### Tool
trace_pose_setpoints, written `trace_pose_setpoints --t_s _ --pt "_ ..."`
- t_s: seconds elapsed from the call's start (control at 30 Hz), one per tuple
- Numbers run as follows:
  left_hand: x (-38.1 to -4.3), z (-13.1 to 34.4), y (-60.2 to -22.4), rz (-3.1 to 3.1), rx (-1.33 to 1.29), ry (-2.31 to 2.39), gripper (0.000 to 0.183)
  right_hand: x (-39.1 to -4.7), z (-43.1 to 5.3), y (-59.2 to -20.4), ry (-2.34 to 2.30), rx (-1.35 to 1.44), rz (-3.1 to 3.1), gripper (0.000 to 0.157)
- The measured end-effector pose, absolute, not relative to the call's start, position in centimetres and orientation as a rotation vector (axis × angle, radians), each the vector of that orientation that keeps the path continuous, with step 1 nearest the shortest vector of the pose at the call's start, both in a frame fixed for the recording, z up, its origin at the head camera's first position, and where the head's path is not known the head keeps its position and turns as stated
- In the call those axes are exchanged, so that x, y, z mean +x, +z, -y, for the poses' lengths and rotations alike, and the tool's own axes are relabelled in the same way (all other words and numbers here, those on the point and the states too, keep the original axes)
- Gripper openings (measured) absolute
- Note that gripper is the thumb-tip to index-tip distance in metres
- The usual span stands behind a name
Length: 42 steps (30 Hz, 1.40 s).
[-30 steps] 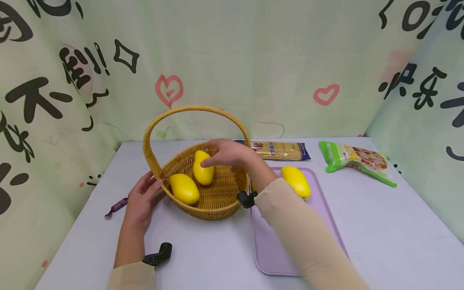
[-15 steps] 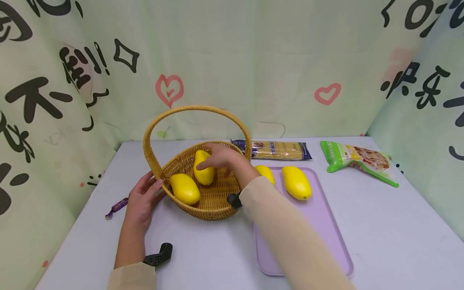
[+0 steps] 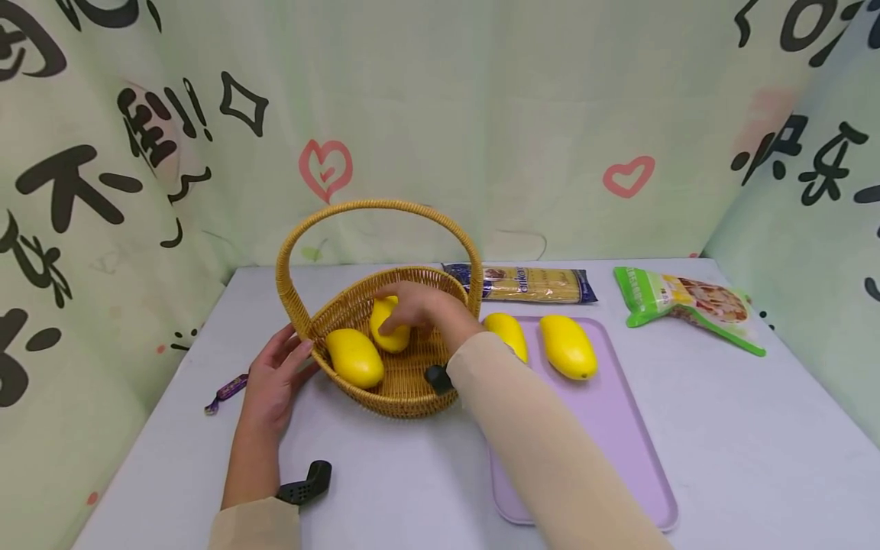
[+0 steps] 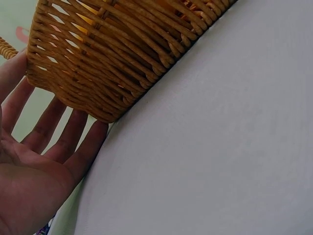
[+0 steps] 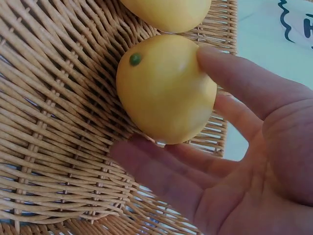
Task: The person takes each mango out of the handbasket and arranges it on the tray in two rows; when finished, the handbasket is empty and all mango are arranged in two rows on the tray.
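Observation:
A wicker basket [image 3: 395,406] with a tall arched handle stands left of centre on the table. Two yellow mangoes are inside: one mango [image 3: 354,359] lies by the near left wall, the other mango [image 5: 164,93] just beyond it. My right hand [image 3: 422,307] reaches in over the right side and holds this farther mango, thumb on its upper side and fingers round the far side. My left hand [image 3: 275,378] is at the basket's left side. In the left wrist view its fingers [image 4: 68,134], nearly straight, rest against the outer weave, with the thumb near the rim.
Right of the basket, a lilac tray [image 3: 584,473] bears two more mangoes, a left mango [image 3: 507,334] and a right mango [image 3: 568,347]. Behind lie a spaghetti pack [image 3: 543,284] and a green food bag [image 3: 687,305]. A purple-wrapped sweet [image 3: 227,391] lies at the left.
My right hand has moved down onto the farther mango and now holds it; the mango has shifted slightly. My left hand stays at the basket. The view has turned slightly.

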<state>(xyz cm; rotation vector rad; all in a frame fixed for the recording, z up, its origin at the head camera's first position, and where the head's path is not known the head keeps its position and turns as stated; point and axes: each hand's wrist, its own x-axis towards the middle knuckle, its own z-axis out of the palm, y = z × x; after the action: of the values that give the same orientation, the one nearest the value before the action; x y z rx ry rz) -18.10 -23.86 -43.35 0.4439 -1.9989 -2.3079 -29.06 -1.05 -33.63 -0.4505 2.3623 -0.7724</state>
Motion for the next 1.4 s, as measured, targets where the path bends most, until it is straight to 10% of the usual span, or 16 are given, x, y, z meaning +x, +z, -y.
trace_pose_setpoints --t_s 1.4 --pt "-18.0 23.9 -43.1 2.006 0.401 -2.323 0.063 -25.9 -1.5 -28.0 -0.848 -0.683 -2.407 0.072"
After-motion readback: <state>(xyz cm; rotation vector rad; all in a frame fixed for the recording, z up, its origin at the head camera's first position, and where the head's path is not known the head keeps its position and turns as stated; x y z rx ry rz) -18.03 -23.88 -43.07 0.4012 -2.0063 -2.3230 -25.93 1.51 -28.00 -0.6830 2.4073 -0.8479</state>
